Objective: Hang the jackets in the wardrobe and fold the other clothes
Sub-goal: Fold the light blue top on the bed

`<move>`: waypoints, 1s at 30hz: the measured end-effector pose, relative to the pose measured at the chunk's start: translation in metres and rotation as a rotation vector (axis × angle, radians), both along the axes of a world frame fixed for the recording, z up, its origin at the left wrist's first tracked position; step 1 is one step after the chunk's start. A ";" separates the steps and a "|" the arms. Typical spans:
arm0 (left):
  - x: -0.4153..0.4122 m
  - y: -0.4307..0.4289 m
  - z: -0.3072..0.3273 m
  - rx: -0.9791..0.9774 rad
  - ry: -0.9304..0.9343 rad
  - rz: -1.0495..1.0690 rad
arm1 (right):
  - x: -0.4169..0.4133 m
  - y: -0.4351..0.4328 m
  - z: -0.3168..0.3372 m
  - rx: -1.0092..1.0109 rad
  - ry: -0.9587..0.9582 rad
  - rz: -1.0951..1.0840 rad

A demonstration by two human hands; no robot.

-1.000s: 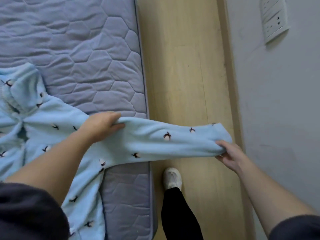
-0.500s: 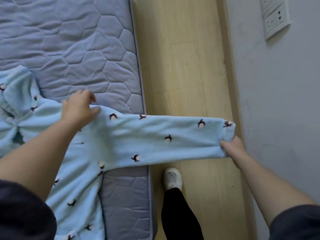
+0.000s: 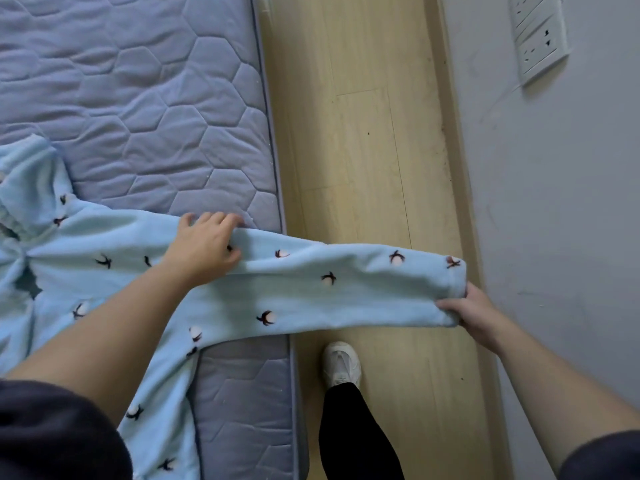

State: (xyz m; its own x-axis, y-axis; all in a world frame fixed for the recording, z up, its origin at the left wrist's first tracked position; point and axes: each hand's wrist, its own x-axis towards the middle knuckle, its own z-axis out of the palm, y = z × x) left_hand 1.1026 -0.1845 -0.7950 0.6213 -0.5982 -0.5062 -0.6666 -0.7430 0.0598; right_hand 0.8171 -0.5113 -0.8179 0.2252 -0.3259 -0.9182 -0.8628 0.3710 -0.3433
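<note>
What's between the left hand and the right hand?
Head view: the light blue sleeve, stretched from under the left hand to the right hand pinching its cuff, crossing the mattress edge over the floor.

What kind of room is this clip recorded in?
Most likely a bedroom: a quilted mattress fills the left side, a strip of wood-look floor runs beside it, and a socket panel is set in the grey wall at right.
</note>
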 end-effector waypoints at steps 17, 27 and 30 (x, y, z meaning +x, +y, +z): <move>-0.020 -0.047 -0.024 -0.100 0.008 -0.194 | 0.003 -0.008 -0.002 -0.009 -0.125 -0.330; 0.002 -0.026 -0.013 -0.046 0.050 -0.406 | 0.030 -0.017 0.002 -0.279 -0.147 -0.042; 0.002 -0.031 -0.014 -0.100 0.015 -0.425 | 0.031 -0.023 0.003 -0.265 -0.154 -0.071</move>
State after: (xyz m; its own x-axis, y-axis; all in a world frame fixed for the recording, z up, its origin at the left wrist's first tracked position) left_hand 1.1043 -0.2158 -0.8094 0.3028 -0.8454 -0.4401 -0.9103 -0.3933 0.1292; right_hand 0.8486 -0.5347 -0.8147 0.3232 -0.5691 -0.7561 -0.7683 0.3087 -0.5608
